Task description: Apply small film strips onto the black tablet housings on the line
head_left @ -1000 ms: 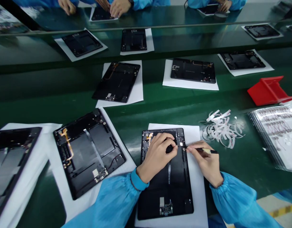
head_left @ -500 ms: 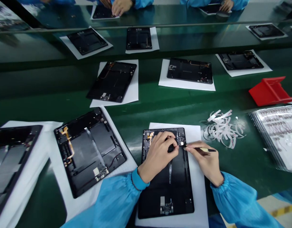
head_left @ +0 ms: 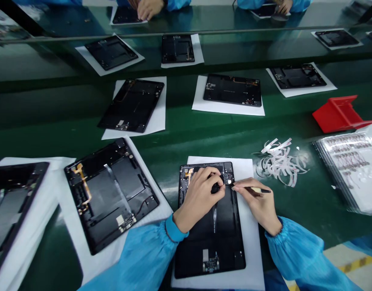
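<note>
An open black tablet housing (head_left: 211, 246) lies on a white sheet (head_left: 252, 250) in front of me. My left hand (head_left: 200, 194) rests over its upper part, thumb and index finger pinched together; what is between them, if anything, I cannot make out. At the housing's upper right edge, my right hand (head_left: 258, 202) grips a slim black-and-cream pen-like tool (head_left: 258, 190). The tool's working tip is hidden or too small to see, near a small bright square part (head_left: 229, 182) in the corner.
Left of me lie another open housing (head_left: 113, 194) and a partly cut-off one (head_left: 10, 202). On the right are curled white strips (head_left: 282, 161), a red bin (head_left: 340, 115) and clear trays with small wired parts (head_left: 352, 165). More housings (head_left: 232, 91) lie beyond; co-workers' hands (head_left: 150, 9) show at the back.
The middle row of tablet housings has slid left relative to the front ones. The view has shifted slightly; both my hands keep nearly the same pose at the housing.
</note>
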The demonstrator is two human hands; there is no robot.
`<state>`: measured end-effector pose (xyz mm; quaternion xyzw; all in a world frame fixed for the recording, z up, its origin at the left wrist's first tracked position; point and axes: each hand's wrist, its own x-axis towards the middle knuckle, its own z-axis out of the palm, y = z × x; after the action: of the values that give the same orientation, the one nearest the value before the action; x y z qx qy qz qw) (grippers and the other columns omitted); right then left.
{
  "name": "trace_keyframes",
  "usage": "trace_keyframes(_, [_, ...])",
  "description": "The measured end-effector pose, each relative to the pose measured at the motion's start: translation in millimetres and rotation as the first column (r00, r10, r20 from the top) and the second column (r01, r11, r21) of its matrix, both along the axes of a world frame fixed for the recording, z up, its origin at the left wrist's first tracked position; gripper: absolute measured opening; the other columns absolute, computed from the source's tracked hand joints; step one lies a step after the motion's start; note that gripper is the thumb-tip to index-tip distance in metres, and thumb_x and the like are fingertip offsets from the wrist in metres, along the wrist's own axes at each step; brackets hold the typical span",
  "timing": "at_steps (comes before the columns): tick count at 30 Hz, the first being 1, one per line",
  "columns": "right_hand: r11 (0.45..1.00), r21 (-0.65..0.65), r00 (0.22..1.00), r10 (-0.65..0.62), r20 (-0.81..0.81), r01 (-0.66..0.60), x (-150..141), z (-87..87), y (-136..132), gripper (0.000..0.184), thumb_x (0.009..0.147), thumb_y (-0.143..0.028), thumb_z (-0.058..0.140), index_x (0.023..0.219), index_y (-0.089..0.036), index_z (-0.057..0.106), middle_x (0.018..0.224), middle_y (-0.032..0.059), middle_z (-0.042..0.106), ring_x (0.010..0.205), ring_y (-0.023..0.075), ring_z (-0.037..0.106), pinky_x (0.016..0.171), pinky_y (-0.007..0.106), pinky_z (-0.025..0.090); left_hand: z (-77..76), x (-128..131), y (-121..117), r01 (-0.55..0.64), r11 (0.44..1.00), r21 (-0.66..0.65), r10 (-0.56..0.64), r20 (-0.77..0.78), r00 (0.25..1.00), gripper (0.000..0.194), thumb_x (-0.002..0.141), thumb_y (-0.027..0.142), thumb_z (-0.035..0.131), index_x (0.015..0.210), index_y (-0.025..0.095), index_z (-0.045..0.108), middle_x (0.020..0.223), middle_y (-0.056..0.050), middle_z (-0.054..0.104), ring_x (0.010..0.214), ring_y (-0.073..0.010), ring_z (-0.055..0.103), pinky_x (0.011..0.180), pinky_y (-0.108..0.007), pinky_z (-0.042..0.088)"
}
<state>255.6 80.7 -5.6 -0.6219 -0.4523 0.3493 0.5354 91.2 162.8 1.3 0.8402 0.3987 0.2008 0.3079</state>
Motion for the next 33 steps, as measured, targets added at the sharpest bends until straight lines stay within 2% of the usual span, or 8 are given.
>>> trace_keyframes(10, [0.998,-0.026,0.997,-0.052,0.055,0.053,6,0.4,-5,0.006,0.080,-0.019,0.074,0.077,-0.023,0.073,0.080,0.0006,0.074,0.077,0.0160,0.070,0.069,0.024,0.057,1.6,-1,-1,-0.002,1.000,-0.013,0.002,-0.005,1.000,0.013,0.078,0.010,0.067,0.073,0.020,0.060,0.102,-0.002,0.061,0.091,-0.0209,0.055,0.082,-0.036,0.041])
trace_keyframes(14, [0.999,0.014,0.991,-0.050,0.125,0.049,5,-0.2,-7,0.009,0.081,-0.015,0.072,0.079,-0.023,0.072,0.080,0.0006,0.074,0.077,0.0164,0.069,0.069,0.025,0.056,0.4,0,-1,0.003,1.000,-0.021,-0.003,-0.012,1.000,0.011,0.080,0.012,0.066,0.082,0.020,0.059,0.102,-0.002,0.061,0.092,-0.0215,0.055,0.083,-0.037,0.042])
trace_keyframes(20, [0.978,0.163,0.965,0.087,0.247,-0.130,4,0.5,-14,0.017,0.086,-0.009,0.063,0.088,-0.022,0.074,0.090,0.0049,0.074,0.086,0.0206,0.070,0.079,0.034,0.056,10.3,-8,-2,0.057,0.998,-0.040,-0.057,-0.007,0.998,0.024,0.087,0.022,0.064,0.111,0.023,0.056,0.112,-0.004,0.060,0.104,-0.0232,0.055,0.092,-0.040,0.044])
trace_keyframes(23, [0.991,0.125,0.980,-0.060,0.190,0.037,7,1.5,-13,0.006,0.084,-0.018,0.069,0.081,-0.022,0.072,0.082,0.0043,0.073,0.081,0.0214,0.069,0.074,0.035,0.055,20.3,-26,-22,-0.037,0.989,-0.146,0.040,0.021,0.999,0.032,0.091,0.033,0.061,0.119,0.024,0.050,0.120,-0.007,0.056,0.114,-0.0251,0.053,0.099,-0.043,0.043])
trace_keyframes(25, [0.983,0.083,0.978,-0.170,0.123,0.161,9,3.2,-12,0.010,0.087,-0.027,0.067,0.079,-0.021,0.070,0.079,0.0040,0.072,0.079,0.0213,0.068,0.074,0.034,0.055,24.1,-43,-45,-0.135,0.943,-0.304,0.139,-0.008,0.990,0.031,0.092,0.037,0.058,0.118,0.023,0.049,0.114,-0.009,0.057,0.108,-0.0259,0.057,0.093,-0.042,0.048])
trace_keyframes(27, [0.984,0.047,0.984,-0.175,0.037,0.173,9,6.6,-13,0.027,0.095,-0.037,0.054,0.078,-0.020,0.067,0.082,0.0056,0.071,0.082,0.0211,0.068,0.077,0.035,0.054,24.8,-56,-68,-0.164,0.857,-0.488,0.174,-0.025,0.984,0.038,0.092,0.040,0.056,0.124,0.024,0.046,0.109,-0.010,0.059,0.099,-0.0253,0.061,0.084,-0.039,0.052])
trace_keyframes(31, [0.989,-0.146,1.000,0.026,0.011,-0.024,-2,22.5,-21,0.035,0.100,-0.040,0.041,0.091,-0.018,0.066,0.086,0.0066,0.069,0.071,0.0170,0.066,0.069,0.030,0.054,21.9,-62,-99,-0.075,0.654,-0.752,0.256,0.127,0.958,0.054,0.092,0.037,0.057,0.139,0.028,0.032,0.128,-0.014,0.054,0.101,-0.0214,0.061,0.086,-0.035,0.052])
trace_keyframes(33, [0.954,-0.248,0.976,0.197,0.089,-0.170,-14,34.8,-27,0.029,0.098,-0.039,0.047,0.103,-0.019,0.067,0.089,0.0057,0.070,0.075,0.0174,0.067,0.071,0.028,0.055,20.8,-57,-106,-0.053,0.606,-0.794,0.343,0.201,0.917,0.054,0.093,0.034,0.055,0.139,0.026,0.027,0.123,-0.012,0.058,0.096,-0.0181,0.062,0.087,-0.034,0.051])
